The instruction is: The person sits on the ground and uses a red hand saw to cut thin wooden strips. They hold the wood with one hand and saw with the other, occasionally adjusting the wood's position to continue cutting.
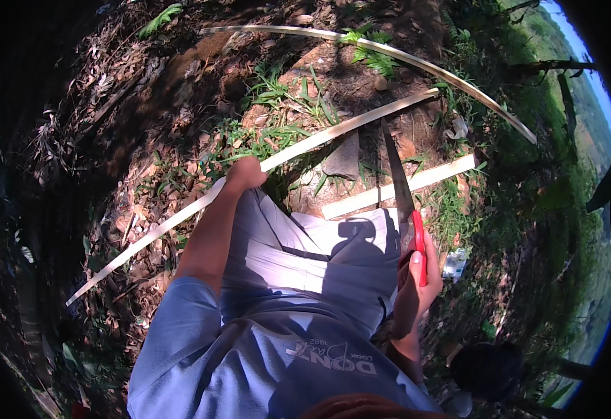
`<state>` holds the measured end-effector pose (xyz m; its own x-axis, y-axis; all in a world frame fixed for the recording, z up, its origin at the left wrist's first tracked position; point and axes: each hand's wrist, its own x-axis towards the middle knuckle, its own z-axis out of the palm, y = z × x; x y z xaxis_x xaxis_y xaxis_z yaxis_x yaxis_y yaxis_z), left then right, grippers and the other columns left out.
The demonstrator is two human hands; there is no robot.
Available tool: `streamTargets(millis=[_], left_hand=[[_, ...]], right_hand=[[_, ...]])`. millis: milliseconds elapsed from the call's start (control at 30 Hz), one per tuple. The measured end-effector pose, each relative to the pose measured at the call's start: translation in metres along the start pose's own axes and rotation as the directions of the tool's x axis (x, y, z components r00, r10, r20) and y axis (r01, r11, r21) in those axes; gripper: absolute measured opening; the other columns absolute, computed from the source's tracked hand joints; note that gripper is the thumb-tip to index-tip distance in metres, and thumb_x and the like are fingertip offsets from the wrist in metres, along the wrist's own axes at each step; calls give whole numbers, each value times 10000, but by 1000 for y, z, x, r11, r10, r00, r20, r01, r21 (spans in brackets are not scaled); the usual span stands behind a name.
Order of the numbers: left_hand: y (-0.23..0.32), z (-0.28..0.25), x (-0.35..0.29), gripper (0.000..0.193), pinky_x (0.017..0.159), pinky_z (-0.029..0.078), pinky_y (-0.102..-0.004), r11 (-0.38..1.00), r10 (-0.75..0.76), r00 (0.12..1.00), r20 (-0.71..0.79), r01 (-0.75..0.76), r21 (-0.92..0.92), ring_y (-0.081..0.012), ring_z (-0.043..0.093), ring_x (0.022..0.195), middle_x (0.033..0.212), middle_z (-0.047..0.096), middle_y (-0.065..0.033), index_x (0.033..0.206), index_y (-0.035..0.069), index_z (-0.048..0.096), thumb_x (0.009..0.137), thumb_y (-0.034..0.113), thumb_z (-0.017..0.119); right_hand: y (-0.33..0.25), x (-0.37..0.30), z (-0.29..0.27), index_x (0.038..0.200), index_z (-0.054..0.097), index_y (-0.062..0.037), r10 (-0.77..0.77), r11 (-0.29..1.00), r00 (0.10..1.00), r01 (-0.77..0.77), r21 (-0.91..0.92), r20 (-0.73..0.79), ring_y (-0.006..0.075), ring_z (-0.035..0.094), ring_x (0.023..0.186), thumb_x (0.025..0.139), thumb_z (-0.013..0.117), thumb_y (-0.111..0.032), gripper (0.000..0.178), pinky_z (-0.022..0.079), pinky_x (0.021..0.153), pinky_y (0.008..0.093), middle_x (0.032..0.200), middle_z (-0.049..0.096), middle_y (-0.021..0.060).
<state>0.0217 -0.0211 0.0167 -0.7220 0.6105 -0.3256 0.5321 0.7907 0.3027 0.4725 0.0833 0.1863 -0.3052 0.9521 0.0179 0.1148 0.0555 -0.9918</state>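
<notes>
My left hand [246,173] is closed around a long, pale wooden strip [347,127], which runs slantwise from the lower left to the upper right, beside my left knee. In my right hand [419,283] is a handsaw [397,171], gripped by its red handle. Its dark blade points away from me, and the tip reaches close to the strip's far part; whether they touch I cannot tell. A shorter pale wooden piece [431,177] lies just beyond my lap, with the blade passing over it.
Another long, thin wooden strip [403,56] lies across the far ground, looking curved. A flat grey slab [342,155] rests under the held strip. Grass, ferns [375,59] and dry leaves cover the soil. A small whitish packet [454,263] lies right of my right hand.
</notes>
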Motion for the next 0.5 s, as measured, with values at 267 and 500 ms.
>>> streamTargets(millis=[267,500], left_hand=[[37,18,-79,275,847,637,-503,1000,-4,967,-256,11,28,-404,785,936,964,801,-198,987,51,787,793,241,832],[77,-8,-155,278,852,628,-519,997,3,977,-212,-19,-73,-430,780,931,962,793,-223,981,13,757,802,211,834]], right_hand=[[81,90,95,1546,574,11,-186,911,981,191,-365,48,240,734,769,1036,683,-167,551,584,755,375,922,762,245],[165,55,162,1573,463,89,-257,773,851,466,-431,458,463,718,1051,909,830,-159,798,578,935,525,1114,704,329]])
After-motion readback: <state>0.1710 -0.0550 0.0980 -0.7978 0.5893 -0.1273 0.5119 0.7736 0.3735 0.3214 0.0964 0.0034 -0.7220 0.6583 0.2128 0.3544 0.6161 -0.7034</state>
